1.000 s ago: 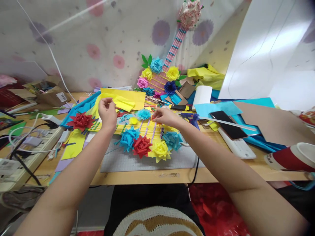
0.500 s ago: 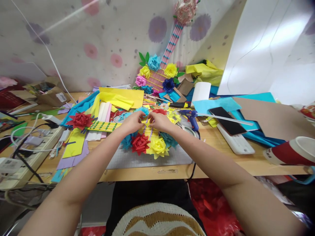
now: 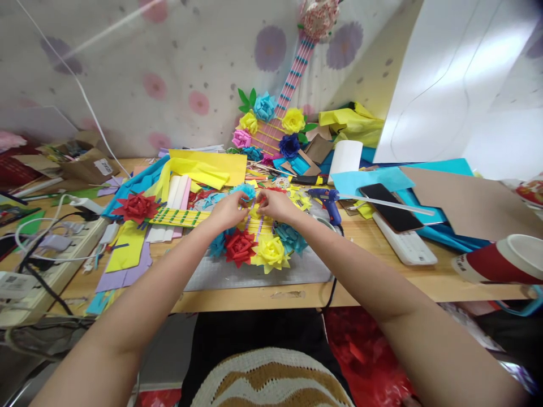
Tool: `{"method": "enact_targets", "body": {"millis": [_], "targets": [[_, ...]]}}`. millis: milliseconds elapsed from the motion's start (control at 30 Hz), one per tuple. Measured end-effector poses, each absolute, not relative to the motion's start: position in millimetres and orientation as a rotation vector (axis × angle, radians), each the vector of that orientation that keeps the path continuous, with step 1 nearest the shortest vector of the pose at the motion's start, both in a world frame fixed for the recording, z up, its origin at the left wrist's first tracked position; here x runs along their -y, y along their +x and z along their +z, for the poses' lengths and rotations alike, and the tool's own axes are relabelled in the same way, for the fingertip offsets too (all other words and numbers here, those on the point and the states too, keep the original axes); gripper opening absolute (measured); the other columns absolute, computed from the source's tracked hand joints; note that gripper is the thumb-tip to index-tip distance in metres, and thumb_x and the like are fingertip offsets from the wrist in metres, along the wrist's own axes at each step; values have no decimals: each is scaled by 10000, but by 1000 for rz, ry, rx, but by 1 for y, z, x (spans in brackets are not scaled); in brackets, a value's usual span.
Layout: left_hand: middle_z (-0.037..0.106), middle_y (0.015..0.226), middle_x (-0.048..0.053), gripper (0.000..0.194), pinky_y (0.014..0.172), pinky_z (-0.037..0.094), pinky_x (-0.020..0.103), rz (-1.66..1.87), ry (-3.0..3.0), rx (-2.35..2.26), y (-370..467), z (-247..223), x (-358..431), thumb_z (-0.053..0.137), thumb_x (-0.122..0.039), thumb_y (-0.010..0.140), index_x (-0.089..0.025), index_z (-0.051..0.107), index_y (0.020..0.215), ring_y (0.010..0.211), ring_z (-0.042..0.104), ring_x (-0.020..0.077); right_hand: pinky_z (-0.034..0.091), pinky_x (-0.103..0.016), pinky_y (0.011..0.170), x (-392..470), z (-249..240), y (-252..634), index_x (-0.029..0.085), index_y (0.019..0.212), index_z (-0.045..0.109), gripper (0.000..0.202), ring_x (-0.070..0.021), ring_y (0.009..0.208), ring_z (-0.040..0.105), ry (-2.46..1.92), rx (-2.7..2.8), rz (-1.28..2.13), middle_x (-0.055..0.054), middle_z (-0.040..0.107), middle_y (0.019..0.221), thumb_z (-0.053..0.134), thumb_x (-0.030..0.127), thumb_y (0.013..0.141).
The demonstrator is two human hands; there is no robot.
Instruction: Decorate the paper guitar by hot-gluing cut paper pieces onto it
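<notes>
A yellow paper guitar (image 3: pixel 182 217) with green bands on its neck lies across the grey mat, its body ringed by paper flowers. Over the body, my left hand (image 3: pixel 230 210) has its fingers bent into a pinch. My right hand (image 3: pixel 276 206) faces it from the right, fingers also pinched, the fingertips of both close together. Something yellow shows between them, too small to identify. Near my wrists are a red paper flower (image 3: pixel 240 247), a yellow paper flower (image 3: pixel 272 253) and a teal paper flower (image 3: pixel 291 238). A light-blue paper flower (image 3: pixel 245 191) is just beyond my left fingers.
A blue glue gun (image 3: pixel 326 202) with a long glue stick lies right of my right hand. Farther right are a phone (image 3: pixel 390 208) and a paper cup (image 3: pixel 503 260). A pink flower-trimmed guitar (image 3: pixel 292 85) leans on the wall. Left stands a power strip (image 3: pixel 63 265) with cables.
The view shifts very slightly. Both hands stay at nearly the same spot over the guitar body, with only small finger movement.
</notes>
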State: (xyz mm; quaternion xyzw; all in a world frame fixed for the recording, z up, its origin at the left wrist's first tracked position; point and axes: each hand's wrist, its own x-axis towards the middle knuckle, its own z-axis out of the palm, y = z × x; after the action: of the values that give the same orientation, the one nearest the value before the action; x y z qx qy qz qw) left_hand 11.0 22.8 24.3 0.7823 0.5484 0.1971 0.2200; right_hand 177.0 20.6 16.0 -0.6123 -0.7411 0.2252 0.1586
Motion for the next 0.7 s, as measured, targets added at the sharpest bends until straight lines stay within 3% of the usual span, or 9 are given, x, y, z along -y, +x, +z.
{"method": "enact_targets", "body": {"millis": [500,700], "targets": [[699,968,65,321,582,478,300,560,1914,-1448,17,12,-35,593,-109,698,-174,587,1013,527,630,156,436,-297,736,-23,20,176,218,992,628,251,-231,943,624,-1818,2285,373,-59,701,1003,586,204,745],[694,1032,96,345,550,494,272,551,1846,-1352,19,0,-45,545,-84,719,-149,566,1057,521,628,127,432,-280,739,-23,20,177,223,992,637,245,-209,927,627,-1827,2273,361,-45,704,1002,562,202,759]]}}
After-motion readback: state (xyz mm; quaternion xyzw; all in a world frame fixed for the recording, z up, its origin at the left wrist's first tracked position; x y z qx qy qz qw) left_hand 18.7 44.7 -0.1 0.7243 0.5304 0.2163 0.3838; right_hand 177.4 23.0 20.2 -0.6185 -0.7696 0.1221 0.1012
